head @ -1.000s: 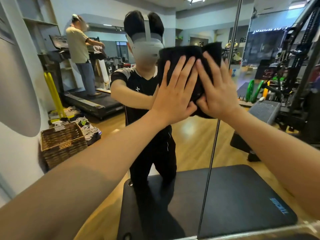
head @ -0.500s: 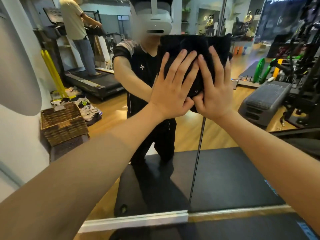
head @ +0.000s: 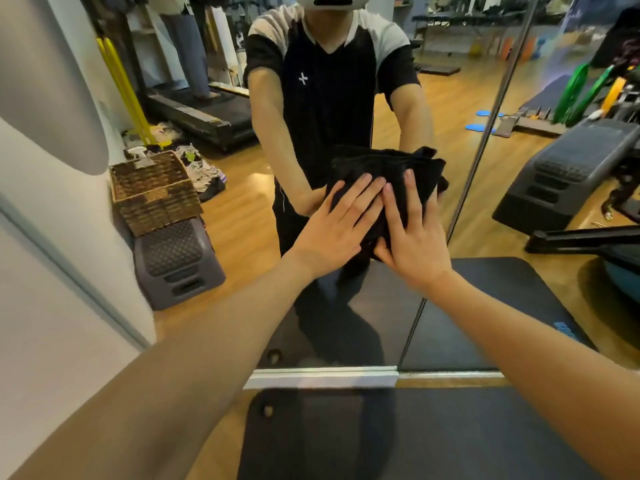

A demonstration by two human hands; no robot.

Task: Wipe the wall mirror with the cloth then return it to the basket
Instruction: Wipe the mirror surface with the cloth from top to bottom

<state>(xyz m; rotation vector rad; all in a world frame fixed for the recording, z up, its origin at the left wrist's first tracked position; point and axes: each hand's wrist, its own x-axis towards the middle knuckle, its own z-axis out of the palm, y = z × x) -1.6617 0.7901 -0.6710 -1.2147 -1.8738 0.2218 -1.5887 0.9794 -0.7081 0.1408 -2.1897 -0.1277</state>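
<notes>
A folded black cloth lies flat against the wall mirror, at the waist height of my reflection. My left hand presses on the cloth's lower left with its fingers spread. Beside it, my right hand presses on the lower right, its thumb tucked under the bottom edge. The two hands touch at the fingers. A brown wicker basket shows in the reflection at the left, standing on a grey step platform by the white wall.
A vertical seam splits the mirror just right of the cloth. The mirror's bottom frame meets a black floor mat under my arms. The reflection shows a treadmill, shoes, another grey step and gym gear.
Both hands have slid the cloth down the mirror, from head height to waist height of my reflection. The view has tilted down with them, bringing the mirror's bottom frame into sight.
</notes>
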